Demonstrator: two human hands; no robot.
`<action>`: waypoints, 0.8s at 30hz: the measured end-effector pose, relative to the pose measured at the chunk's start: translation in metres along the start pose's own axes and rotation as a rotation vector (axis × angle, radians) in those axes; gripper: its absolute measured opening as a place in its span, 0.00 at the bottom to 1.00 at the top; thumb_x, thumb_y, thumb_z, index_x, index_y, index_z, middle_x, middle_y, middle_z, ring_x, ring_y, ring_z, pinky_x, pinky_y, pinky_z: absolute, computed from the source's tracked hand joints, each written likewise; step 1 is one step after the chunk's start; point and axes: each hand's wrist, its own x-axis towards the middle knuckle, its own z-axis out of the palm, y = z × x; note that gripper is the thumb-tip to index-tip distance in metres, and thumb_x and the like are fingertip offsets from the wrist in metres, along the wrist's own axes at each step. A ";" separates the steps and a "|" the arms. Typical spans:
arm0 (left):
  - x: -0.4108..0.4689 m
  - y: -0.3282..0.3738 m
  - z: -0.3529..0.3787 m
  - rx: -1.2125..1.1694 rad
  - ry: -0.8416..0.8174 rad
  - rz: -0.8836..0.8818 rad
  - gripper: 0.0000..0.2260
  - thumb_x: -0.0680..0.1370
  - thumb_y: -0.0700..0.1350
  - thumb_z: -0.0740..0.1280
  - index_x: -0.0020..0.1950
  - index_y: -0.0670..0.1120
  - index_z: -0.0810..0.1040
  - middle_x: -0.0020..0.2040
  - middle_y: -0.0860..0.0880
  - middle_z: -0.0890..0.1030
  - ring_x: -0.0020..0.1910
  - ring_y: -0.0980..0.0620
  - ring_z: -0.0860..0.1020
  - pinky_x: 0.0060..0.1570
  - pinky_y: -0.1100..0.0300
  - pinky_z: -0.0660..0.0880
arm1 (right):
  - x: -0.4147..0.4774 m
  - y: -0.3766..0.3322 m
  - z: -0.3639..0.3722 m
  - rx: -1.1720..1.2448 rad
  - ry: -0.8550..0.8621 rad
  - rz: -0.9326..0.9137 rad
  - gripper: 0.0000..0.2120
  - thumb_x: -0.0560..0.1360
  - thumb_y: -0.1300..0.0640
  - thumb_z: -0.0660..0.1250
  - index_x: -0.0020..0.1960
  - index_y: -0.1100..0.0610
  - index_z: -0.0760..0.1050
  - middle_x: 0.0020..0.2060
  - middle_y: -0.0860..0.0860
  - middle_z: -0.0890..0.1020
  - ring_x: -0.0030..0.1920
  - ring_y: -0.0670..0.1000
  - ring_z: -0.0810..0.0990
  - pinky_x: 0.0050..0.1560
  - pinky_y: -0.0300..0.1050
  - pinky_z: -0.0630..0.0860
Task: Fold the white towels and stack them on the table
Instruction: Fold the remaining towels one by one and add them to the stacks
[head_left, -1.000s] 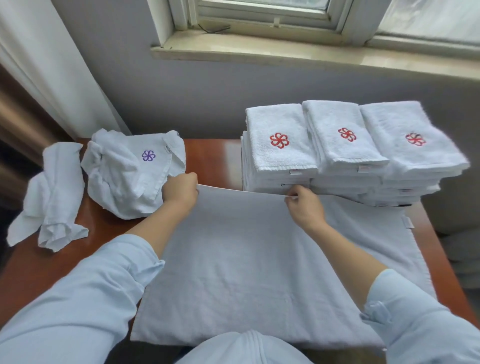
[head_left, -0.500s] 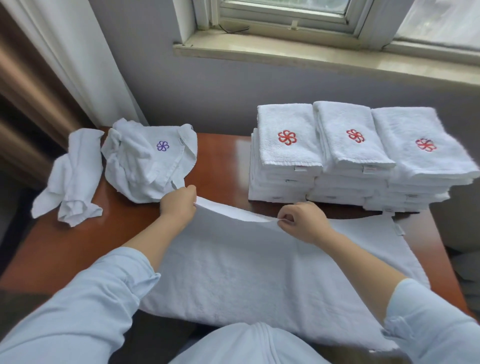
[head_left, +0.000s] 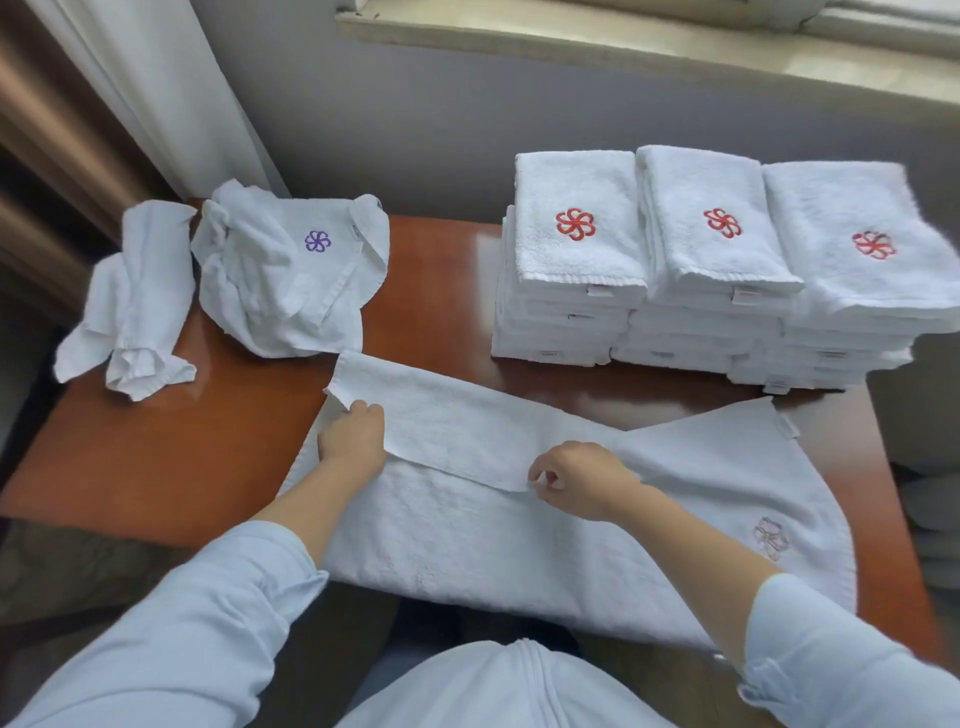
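left fingers (head_left: 365, 411), right fingers (head_left: 546, 475), pinching towel (head_left: 493, 551) edge

The wooden table (head_left: 431, 291) bears towel stacks (head_left: 576, 260), crumpled towels (head_left: 275, 280), one spread towel (head_left: 519, 545).

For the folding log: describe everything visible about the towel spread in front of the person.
The spread towel is white terry cloth lying flat on the wooden table, near edge hanging over the front. Its far left part is folded back toward the person as a flap; the far right corner lies unfolded, bearing a small label. A faint purple flower emblem shows near the right end. The left grip pinches the flap's left corner, the right grip its edge.
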 end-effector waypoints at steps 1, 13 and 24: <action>-0.001 0.002 0.003 0.035 -0.020 -0.012 0.14 0.78 0.39 0.63 0.63 0.44 0.69 0.62 0.46 0.69 0.52 0.45 0.78 0.39 0.54 0.73 | -0.001 0.001 0.002 -0.019 -0.035 -0.004 0.12 0.78 0.52 0.62 0.59 0.46 0.79 0.50 0.44 0.81 0.52 0.49 0.75 0.47 0.41 0.69; -0.013 0.120 -0.014 -0.115 0.075 0.351 0.13 0.77 0.48 0.62 0.61 0.50 0.76 0.61 0.51 0.76 0.60 0.49 0.74 0.53 0.56 0.71 | -0.060 0.060 -0.017 -0.001 0.299 0.232 0.21 0.76 0.62 0.59 0.67 0.50 0.75 0.63 0.46 0.77 0.65 0.51 0.71 0.60 0.43 0.68; -0.041 0.248 -0.003 -0.187 0.025 0.521 0.22 0.79 0.58 0.63 0.70 0.50 0.70 0.66 0.50 0.74 0.64 0.48 0.74 0.57 0.54 0.73 | -0.119 0.140 -0.019 0.094 0.258 0.532 0.21 0.81 0.60 0.55 0.73 0.51 0.68 0.70 0.49 0.70 0.64 0.54 0.73 0.52 0.47 0.74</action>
